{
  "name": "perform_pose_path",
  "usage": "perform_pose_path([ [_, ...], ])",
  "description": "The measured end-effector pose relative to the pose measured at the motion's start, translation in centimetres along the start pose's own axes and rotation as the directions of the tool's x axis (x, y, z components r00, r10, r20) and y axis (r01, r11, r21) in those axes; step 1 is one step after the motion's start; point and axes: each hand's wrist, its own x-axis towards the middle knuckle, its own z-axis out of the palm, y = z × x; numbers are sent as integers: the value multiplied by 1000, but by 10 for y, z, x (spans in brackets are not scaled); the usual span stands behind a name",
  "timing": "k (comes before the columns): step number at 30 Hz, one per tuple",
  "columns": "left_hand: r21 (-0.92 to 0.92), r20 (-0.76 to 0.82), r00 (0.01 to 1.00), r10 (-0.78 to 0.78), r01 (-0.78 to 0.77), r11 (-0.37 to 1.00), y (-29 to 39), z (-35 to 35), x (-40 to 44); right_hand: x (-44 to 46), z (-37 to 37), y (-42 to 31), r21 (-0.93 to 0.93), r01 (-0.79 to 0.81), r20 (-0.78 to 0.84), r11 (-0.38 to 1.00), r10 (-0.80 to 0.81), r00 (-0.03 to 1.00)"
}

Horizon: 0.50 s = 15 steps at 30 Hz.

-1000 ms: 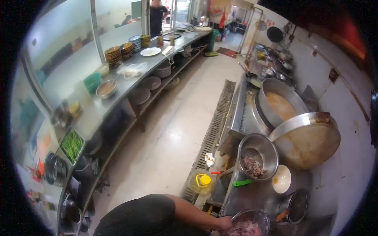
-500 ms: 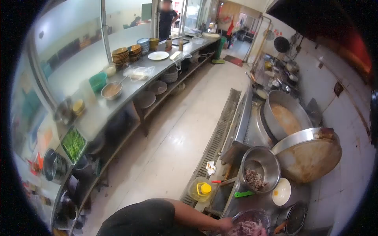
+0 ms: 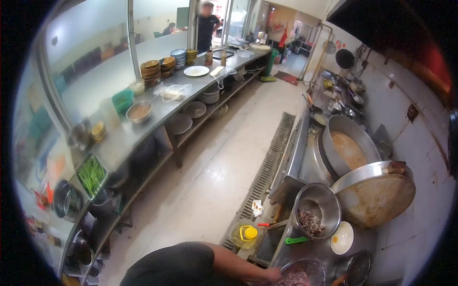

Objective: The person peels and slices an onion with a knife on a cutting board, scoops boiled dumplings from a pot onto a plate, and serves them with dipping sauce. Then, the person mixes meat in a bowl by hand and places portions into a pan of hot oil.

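Observation:
My left arm reaches in from the bottom edge under a dark sleeve. My left hand [image 3: 273,275] is closed at the left rim of a metal bowl [image 3: 322,270], which the frame cuts off. Pinkish raw meat pieces [image 3: 296,278] lie in this bowl. My right hand does not show. Just beyond stands a deep steel pot [image 3: 337,209] with cut meat [image 3: 310,222] at its bottom. Beside it are a white bowl [image 3: 344,242] with a yellow-orange spot inside, a green-handled tool [image 3: 296,240] and a dark round pan [image 3: 358,268].
A yellow-capped oil jug [image 3: 244,233] stands left of the counter. Large pans [image 3: 374,195] and a wide pot of brown liquid [image 3: 350,148] line the right wall. Across the aisle, a long counter [image 3: 164,107] holds bowls, plates and green vegetables [image 3: 91,176]. A person [image 3: 207,26] stands at its far end.
The view has shifted slightly, so the scene sits a little lower and further right. The meat in the near bowl appears lower in it. My left hand stays at the bowl's rim.

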Motion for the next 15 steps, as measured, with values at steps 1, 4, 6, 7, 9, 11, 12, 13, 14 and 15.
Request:
perform_pose_path([
  [1, -2, 0, 1000, -1, 1, 1000, -1, 2, 0, -7, -11, -16, -6, -48, 49, 999, 48, 998],
  [4, -36, -73, 997, 17, -19, 999, 13, -14, -9, -19, -28, -37, 235, 36, 54, 971, -50, 997],
  [6, -631, 107, 894, -434, 399, 666, 64, -81, -36, 2, -13, 6, 96, 24, -10, 995, -24, 1000],
  [7, -631, 110, 894, -434, 400, 665, 72, -91, -40, 9, -9, 23, -47, 5, -80, 999, -9, 997],
  [9, -674, 100, 855, -510, 435, 597, 81, -101, -45, -8, -26, -12, 40, -38, -42, 998, 40, 998],
  [11, -667, 46, 870, -490, 392, 633, 61, -69, -33, -14, -33, -26, 126, -82, 0, 989, 82, 997],
  [12, -658, -8, 883, -469, 349, 667, 59, -66, -32, -14, -33, -27, 110, -64, -41, 992, 68, 997],
  [13, -658, -7, 883, -469, 349, 667, 57, -66, -30, -14, -33, -27, 93, -46, -80, 995, 54, 995],
  [14, -658, 56, 888, -457, 377, 652, 54, -67, -29, -11, -31, -20, 93, -48, -80, 994, 56, 995],
  [15, -658, 121, 889, -442, 405, 635, 57, -67, -30, -10, -29, -13, 88, 14, -98, 996, -6, 995],
])
